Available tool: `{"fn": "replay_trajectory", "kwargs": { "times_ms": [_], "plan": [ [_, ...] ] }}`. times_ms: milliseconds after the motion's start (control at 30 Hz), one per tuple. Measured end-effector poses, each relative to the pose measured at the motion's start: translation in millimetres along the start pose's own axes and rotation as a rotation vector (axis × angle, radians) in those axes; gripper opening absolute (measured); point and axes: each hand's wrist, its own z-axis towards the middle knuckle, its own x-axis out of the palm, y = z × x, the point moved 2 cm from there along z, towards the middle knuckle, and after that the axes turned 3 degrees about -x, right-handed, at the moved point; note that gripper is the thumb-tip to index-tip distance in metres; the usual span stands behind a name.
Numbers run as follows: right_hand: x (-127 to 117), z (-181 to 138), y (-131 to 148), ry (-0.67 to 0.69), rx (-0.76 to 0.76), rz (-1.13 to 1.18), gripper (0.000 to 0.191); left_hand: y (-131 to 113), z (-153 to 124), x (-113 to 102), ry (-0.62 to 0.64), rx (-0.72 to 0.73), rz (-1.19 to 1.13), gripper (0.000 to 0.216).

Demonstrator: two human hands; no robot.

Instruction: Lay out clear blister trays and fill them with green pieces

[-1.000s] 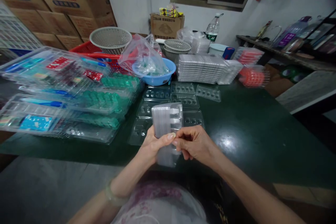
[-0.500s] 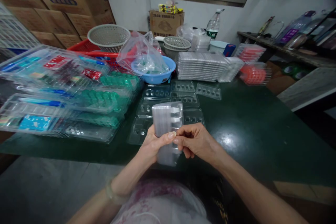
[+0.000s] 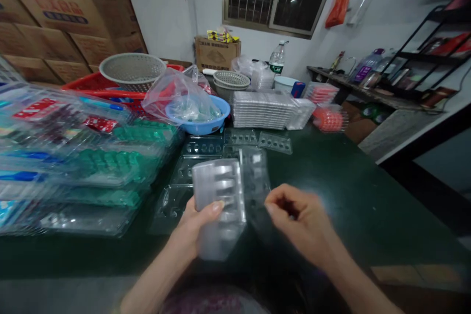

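My left hand (image 3: 193,225) is closed around a stack of clear plastic blister trays (image 3: 219,206), held upright over the near edge of the dark green table (image 3: 331,176). My right hand (image 3: 298,223) is just right of the stack, fingers pinched on one clear tray (image 3: 253,181) that stands apart from the stack; this hand is blurred. Several empty clear trays (image 3: 206,147) lie flat on the table behind my hands.
Stacks of packed blister packs (image 3: 73,157) with green, blue and red contents fill the left. A blue bowl (image 3: 200,117) under a plastic bag, a tall pile of clear trays (image 3: 263,108), grey baskets (image 3: 132,71), a water bottle (image 3: 276,59) and cardboard boxes (image 3: 55,10) stand behind.
The view has tipped up and shifted. My right hand has moved right, away from the stack, drawing one clear tray off it. The left hand still holds the stack.
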Motion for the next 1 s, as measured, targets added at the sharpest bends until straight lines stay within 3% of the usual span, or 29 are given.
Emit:
{"fn": "replay_trajectory", "kwargs": {
  "times_ms": [100,167,267,367,467,567,767,867,933,1000],
  "plan": [
    [-41.6,-1.4,-18.3,-0.135,-0.069,-0.356,0.011,-8.0,3.0,-12.7,-0.087,0.004,-0.044,0.057],
    [-54.6,0.4,-43.7,-0.139,-0.124,-0.68,0.012,-14.6,5.2,-21.0,-0.132,0.033,-0.053,0.059],
    [-57.3,9.2,-94.9,0.027,-0.094,-1.169,0.02,-22.9,6.9,-29.8,-0.179,0.082,-0.05,0.065],
    [-58.0,23.9,-134.9,0.241,-0.062,-1.376,0.03,-26.3,5.7,-32.1,-0.19,0.084,-0.031,0.075],
    [-60.7,43.1,-148.5,0.359,-0.088,-1.39,0.031,-25.5,2.0,-29.4,-0.201,0.067,-0.001,0.079],
    [-59.8,65.0,-149.6,0.377,-0.095,-1.368,0.03,-23.1,-2.0,-25.7,-0.22,0.081,0.007,0.075],
    [-61.1,97.0,-154.9,0.269,-0.022,-1.305,0.024,-15.5,-3.2,-24.2,-0.224,0.041,0.005,0.06],
    [-59.2,92.5,-137.4,0.13,0.008,-1.269,0.025,-10.4,1.2,-17.6,-0.171,0.035,0.008,0.052],
    [-46.5,78.5,-110.6,0.029,-0.032,-1.083,0.028,-5.3,5.4,-8.1,-0.102,0.031,0.016,0.049],
    [-24.4,58.7,-77.1,0.002,-0.105,-0.533,0.026,0.8,9.3,3.8,-0.031,0.029,0.028,0.047]
  ]
}}
